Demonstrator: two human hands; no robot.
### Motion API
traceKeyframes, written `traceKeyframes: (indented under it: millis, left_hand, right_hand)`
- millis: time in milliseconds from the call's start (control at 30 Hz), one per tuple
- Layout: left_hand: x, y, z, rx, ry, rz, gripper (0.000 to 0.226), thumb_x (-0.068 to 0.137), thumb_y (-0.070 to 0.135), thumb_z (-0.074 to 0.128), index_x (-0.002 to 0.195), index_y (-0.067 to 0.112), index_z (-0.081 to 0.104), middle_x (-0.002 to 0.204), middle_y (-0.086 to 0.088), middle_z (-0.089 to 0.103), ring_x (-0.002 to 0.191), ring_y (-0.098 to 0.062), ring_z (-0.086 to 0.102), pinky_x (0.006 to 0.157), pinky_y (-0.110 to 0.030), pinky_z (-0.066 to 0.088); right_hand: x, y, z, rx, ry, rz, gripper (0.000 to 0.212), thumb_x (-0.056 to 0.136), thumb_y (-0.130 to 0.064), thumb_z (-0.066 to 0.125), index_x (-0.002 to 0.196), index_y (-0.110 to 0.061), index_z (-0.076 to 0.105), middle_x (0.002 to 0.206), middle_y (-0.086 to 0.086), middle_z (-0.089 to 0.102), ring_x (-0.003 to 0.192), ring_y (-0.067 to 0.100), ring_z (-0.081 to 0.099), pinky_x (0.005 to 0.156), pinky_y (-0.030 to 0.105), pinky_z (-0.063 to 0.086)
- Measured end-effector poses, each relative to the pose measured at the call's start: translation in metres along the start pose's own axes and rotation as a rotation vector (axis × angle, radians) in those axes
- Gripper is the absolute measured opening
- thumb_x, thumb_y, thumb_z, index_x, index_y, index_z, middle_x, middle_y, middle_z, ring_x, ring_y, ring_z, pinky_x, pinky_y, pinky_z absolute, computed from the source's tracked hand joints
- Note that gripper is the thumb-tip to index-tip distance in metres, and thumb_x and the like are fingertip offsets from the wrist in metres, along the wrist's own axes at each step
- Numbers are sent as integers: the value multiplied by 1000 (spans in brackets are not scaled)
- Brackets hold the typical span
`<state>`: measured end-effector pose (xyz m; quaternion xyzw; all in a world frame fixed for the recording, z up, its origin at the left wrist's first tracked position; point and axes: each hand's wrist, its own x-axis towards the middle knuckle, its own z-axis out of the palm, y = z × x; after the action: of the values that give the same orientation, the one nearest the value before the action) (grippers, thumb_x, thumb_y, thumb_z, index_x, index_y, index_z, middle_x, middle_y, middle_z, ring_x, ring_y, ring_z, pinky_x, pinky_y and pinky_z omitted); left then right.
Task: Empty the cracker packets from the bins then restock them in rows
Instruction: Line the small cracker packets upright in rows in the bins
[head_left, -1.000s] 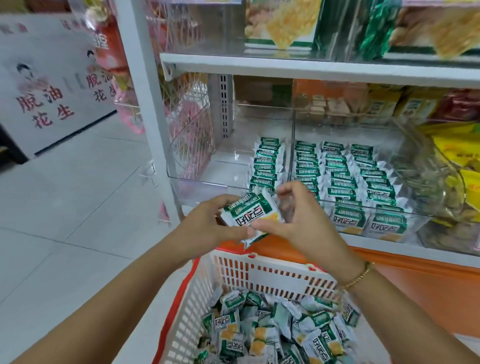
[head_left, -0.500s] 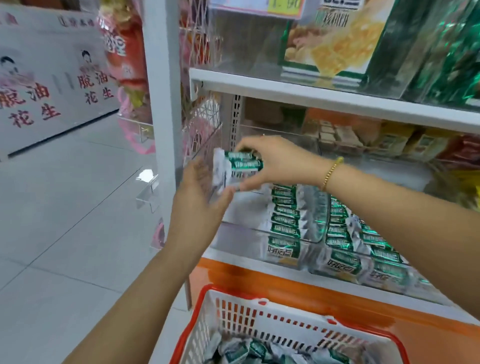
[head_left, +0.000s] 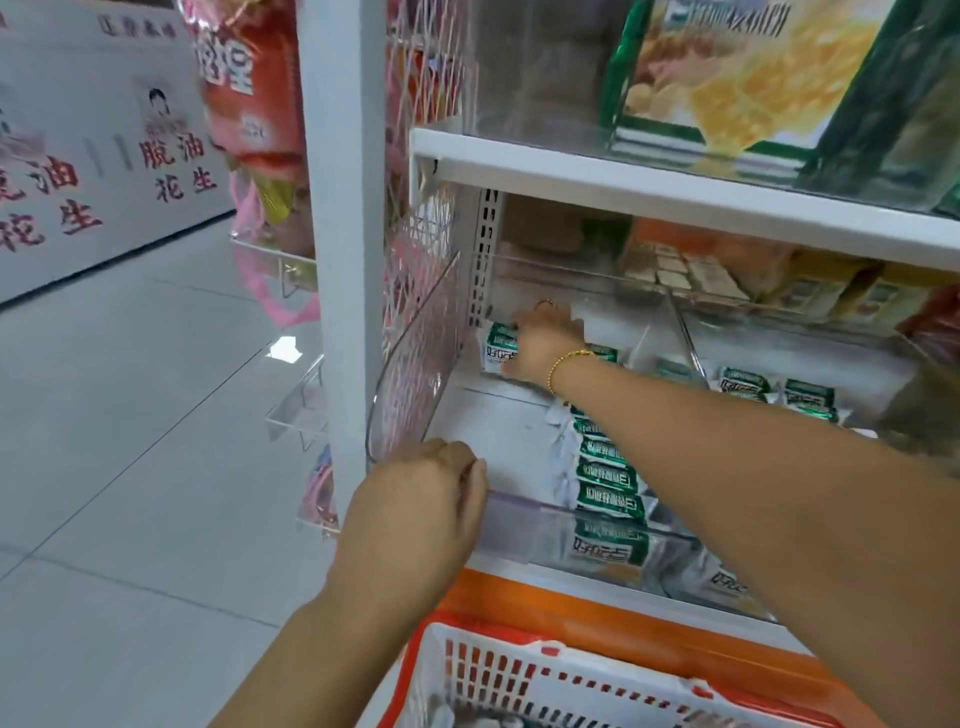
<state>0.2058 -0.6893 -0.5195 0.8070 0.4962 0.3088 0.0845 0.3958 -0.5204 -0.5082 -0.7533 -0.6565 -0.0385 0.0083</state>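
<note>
Head view, nearest item first: a white slotted basket with a red rim (head_left: 524, 675) sits at the bottom edge of the frame, below an orange shelf front (head_left: 571, 605). Its contents are mostly out of frame.

The left hand (head_left: 415, 512) is at the front left corner of the left bin (head_left: 540, 527), a clear plastic container on the lower shelf. The fingers are curled together over the bin's rim. The fingertips are hidden behind the hand.

Inside the left bin, a row of packets (head_left: 605, 480) with green and white wrappers runs front to back along the right side. The packets overlap one another, and the front one stands against the front wall. The left side of the bin floor is bare.

The right hand (head_left: 545, 345), with a gold bracelet (head_left: 567, 361) on its wrist, reaches over that row to the rear left of the bin. Its fingers are clamped on a cracker packet (head_left: 500, 349), which is upright at the back of the bin, close to the perforated shelf upright (head_left: 485, 260).

The right bin (head_left: 685, 332), just beside the left one, holds further packets in rows (head_left: 779, 395).

Above is a white shelf board (head_left: 649, 179) carrying large green boxes (head_left: 727, 78).
</note>
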Motion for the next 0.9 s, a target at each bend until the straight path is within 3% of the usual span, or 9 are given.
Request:
traceKeyframes:
  millis: [133, 367, 533, 700, 767, 800, 833, 900]
  left_hand:
    - [-1, -3, 3, 5, 14, 13, 28, 94, 24, 48, 72, 17, 64, 67, 2, 62, 62, -16, 55, 54, -26, 38]
    - [-3, 0, 0, -82, -6, -27, 21, 94, 22, 51, 84, 16, 69, 81, 1, 68, 75, -17, 62, 68, -35, 51]
    - [-9, 5, -5, -125, 16, -58, 16, 93, 21, 53, 101, 22, 67, 101, 7, 66, 87, -10, 60, 72, -19, 41]
    - [-17, 6, -10, -97, 22, -46, 24, 92, 27, 56, 115, 25, 61, 116, 9, 59, 100, -10, 57, 76, -17, 35]
    - [-20, 6, -12, -96, 45, -23, 21, 90, 26, 59, 111, 23, 62, 112, 7, 59, 99, -13, 57, 75, -21, 37]
    - [-22, 7, -12, -103, 57, -7, 18, 89, 25, 61, 107, 22, 63, 108, 6, 60, 97, -14, 56, 74, -22, 37]
    - [-23, 7, -12, -108, 67, 11, 13, 88, 24, 62, 101, 22, 62, 103, 6, 59, 93, -13, 55, 71, -22, 37]
    - [-28, 10, -12, -109, 80, 45, 6, 87, 23, 64, 90, 23, 59, 93, 7, 56, 86, -11, 51, 65, -16, 35]
  right_hand:
    - [-5, 10, 7, -191, -11, 120, 56, 80, -25, 70, 130, -14, 49, 139, 12, 39, 132, 34, 30, 107, 49, 29]
    - [-7, 16, 0, -51, -36, 170, 68, 79, -28, 72, 136, -15, 38, 138, 14, 39, 128, 35, 36, 106, 51, 27]
    - [-11, 19, -8, -79, -40, 164, 63, 82, -27, 70, 136, -15, 39, 139, 15, 39, 129, 34, 34, 106, 52, 27]
    - [-28, 16, -25, -39, -62, 136, 56, 86, -23, 65, 134, -9, 41, 136, 16, 41, 128, 35, 37, 102, 46, 34]
    - [-41, 13, -39, 8, -31, 38, 32, 89, -18, 59, 117, -5, 54, 120, 15, 54, 118, 32, 49, 87, 37, 43]
    - [-51, 13, -46, 33, -8, -13, 12, 90, -16, 57, 96, -6, 58, 100, 11, 58, 107, 30, 56, 75, 33, 44]
    - [-63, 12, -54, 54, 25, -58, 16, 90, -15, 57, 76, -10, 51, 82, 5, 54, 96, 28, 59, 68, 31, 42]
    - [-93, 9, -68, 54, 85, -134, 36, 90, -21, 57, 63, -15, 35, 67, 0, 44, 80, 26, 55, 63, 30, 39]
